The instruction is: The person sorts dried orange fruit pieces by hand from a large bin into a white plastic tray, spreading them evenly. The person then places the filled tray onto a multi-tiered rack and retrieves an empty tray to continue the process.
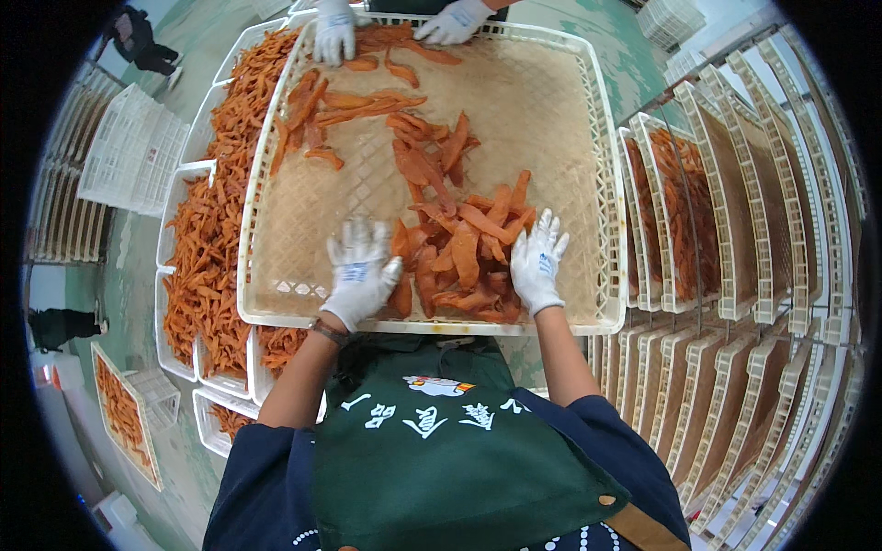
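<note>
A heap of orange strips, apparently dried sweet potato [465, 255], lies near the front edge of a shallow white plastic tray [431, 328] lined with tan mesh. My left hand [358, 272], in a white glove and slightly blurred, is spread flat beside the heap's left side. Its thumb is close to a strip there. Against the right side of the heap rests my gloved right hand [539, 265], fingers extended and touching the outer pieces. Neither hand grips a strip. More strips [372, 103] are scattered towards the tray's far left.
Across the tray, another person's gloved hands [336, 31] are at strips along the far edge. White crates [207, 275] heaped with orange strips line the left side. At right, a rack [730, 324] holds many upright-looking trays. People stand farther off at left, one in dark clothing [141, 41].
</note>
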`<state>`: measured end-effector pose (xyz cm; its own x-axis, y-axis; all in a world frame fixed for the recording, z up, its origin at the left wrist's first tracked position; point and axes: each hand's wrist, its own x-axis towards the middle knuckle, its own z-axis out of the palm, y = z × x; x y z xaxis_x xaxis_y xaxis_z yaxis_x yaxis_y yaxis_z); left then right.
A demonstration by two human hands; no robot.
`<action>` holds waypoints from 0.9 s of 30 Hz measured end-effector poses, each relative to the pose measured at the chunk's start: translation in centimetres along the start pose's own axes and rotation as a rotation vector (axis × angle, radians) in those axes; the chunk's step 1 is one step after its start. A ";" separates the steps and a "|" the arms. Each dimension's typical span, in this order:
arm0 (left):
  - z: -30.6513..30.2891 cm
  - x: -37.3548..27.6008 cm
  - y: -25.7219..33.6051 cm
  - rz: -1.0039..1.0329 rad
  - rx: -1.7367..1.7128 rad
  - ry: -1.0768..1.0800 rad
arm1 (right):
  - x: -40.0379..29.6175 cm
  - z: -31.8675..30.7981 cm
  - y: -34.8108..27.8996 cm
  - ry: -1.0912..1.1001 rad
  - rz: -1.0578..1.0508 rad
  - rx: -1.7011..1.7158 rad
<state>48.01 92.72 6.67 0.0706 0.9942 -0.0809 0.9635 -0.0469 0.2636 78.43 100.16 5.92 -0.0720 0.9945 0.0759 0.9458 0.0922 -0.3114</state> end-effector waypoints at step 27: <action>-2.6 1.2 4.5 -0.430 -2.700 -0.496 | 7.3 -7.8 -15.7 0.303 -0.200 0.459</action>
<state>51.78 93.94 10.30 0.4249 0.8395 -0.3386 -0.8890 0.4576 0.0187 65.55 105.58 18.76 -0.0771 0.9035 0.4215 0.6843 0.3555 -0.6367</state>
